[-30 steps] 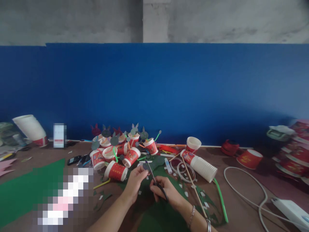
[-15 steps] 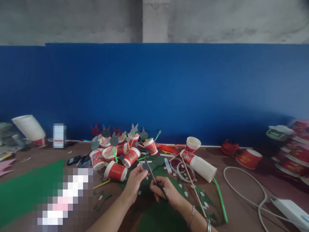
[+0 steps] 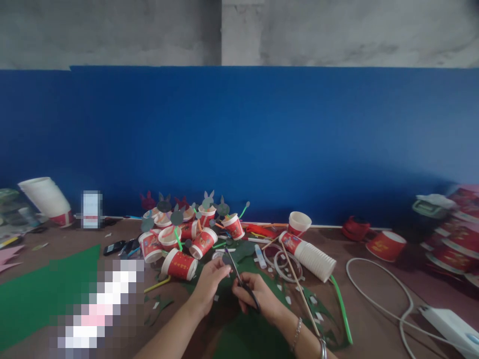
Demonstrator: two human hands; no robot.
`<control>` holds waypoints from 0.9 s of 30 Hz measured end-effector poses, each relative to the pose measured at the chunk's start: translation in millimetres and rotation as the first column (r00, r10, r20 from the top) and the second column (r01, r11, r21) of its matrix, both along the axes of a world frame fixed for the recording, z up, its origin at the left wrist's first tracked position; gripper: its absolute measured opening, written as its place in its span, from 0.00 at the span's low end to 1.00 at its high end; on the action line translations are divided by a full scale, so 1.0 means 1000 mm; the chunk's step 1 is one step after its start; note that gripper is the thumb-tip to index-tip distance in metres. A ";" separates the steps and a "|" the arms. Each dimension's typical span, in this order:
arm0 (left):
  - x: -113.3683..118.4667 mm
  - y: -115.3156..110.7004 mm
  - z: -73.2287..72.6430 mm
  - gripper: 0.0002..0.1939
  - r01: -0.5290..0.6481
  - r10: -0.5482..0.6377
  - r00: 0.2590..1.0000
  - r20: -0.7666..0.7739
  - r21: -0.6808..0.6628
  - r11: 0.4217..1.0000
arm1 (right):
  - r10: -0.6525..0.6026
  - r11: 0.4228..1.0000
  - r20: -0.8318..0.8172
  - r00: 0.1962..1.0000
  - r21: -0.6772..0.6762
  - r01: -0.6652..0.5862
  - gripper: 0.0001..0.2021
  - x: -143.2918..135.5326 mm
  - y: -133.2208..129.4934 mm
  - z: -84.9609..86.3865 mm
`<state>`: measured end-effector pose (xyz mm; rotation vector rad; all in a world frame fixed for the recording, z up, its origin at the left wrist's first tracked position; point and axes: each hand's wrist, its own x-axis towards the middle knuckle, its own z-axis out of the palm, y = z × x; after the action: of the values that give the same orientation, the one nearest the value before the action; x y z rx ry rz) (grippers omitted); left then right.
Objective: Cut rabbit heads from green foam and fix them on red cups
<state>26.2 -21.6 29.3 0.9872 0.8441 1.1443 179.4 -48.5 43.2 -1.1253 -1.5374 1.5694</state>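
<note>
Between the thumb and fingers of my left hand (image 3: 211, 275) is a small dark paper piece (image 3: 226, 259), pinched at its edge. My right hand (image 3: 255, 293) is closed round the handles of a pair of scissors (image 3: 239, 277). The blades point up and away, touching or right beside the paper piece; I cannot tell whether they are cutting into it. Under both hands lies dark green paper (image 3: 239, 329). Just beyond my left hand, a red paper cup (image 3: 181, 265) lies on its side.
Several red cups with paper rabbit heads (image 3: 177, 215) crowd the back. Right of my hands are a stack of paper cups (image 3: 310, 258), a wooden stick (image 3: 299, 284), tape rolls (image 3: 288, 267) and a green straw (image 3: 341, 309). A white cable (image 3: 377, 319) loops farther right. Green sheet (image 3: 48, 289) at left.
The small paper piece and my left fingertips have shifted very slightly to the right, toward the scissors. Otherwise the scene looks the same.
</note>
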 end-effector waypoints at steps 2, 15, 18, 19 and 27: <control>0.000 0.000 0.000 0.09 -0.010 0.010 1.000 -0.009 0.003 1.000 | -0.002 1.000 -0.001 1.000 0.006 0.002 0.17 0.000 0.000 0.000; 0.003 -0.004 0.012 0.13 -0.131 0.135 0.988 -0.071 0.048 0.990 | -0.026 0.999 0.011 1.000 0.026 0.026 0.13 -0.001 0.003 -0.006; 0.002 -0.004 0.010 0.14 -0.117 0.126 0.985 -0.120 0.076 0.990 | -0.024 0.999 -0.018 1.000 0.023 0.025 0.13 -0.002 0.001 -0.007; 0.002 -0.003 0.010 0.14 -0.110 0.120 0.984 -0.130 0.079 0.991 | -0.028 0.999 -0.024 0.999 0.022 0.029 0.13 -0.002 0.001 -0.008; 0.001 -0.001 0.006 0.15 -0.070 0.072 0.994 -0.081 0.025 0.997 | -0.044 0.999 0.010 0.999 0.019 0.044 0.13 -0.002 0.002 -0.008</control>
<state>26.8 -22.4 35.3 1.0347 0.9400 1.1824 177.7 -46.0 35.1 -1.1506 -1.5208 1.5188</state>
